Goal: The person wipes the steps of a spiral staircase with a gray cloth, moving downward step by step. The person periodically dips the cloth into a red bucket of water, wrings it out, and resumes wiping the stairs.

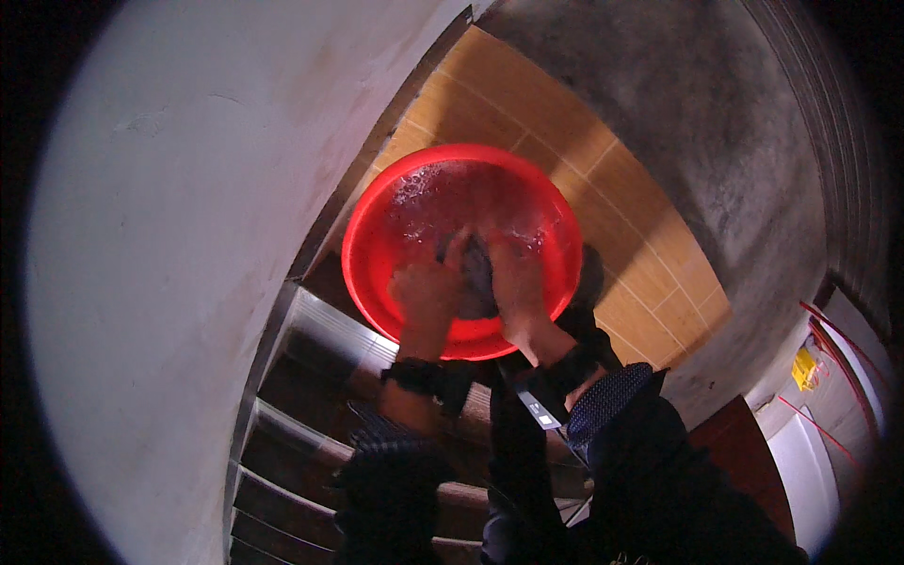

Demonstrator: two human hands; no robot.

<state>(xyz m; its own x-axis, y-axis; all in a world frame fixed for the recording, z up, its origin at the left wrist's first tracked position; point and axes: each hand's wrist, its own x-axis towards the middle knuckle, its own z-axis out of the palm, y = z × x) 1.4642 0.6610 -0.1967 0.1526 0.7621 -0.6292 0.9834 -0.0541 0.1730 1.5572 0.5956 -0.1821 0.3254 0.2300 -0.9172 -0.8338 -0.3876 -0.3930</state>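
A round red plastic basin (462,346) holds dark, slightly foamy water (466,187). A dark wet cloth (478,282) lies in it, between my two hands. My left hand (431,286) is at the cloth's left side with its fingers bent, some of them touching or beside the cloth. My right hand (517,279) reaches down along the cloth's right side, its fingertips blurred in the water. Black bands sit on both wrists, and a small grey device with a light (540,411) hangs by the right one. Whether either hand grips the cloth is hard to see.
The basin stands on wood-look floor tiles (635,304) at the top of a staircase (304,424), whose steps descend toward the bottom of the view. A pale wall (176,233) rises at left, a grey wall (734,176) at right. Something yellow (805,369) is at far right.
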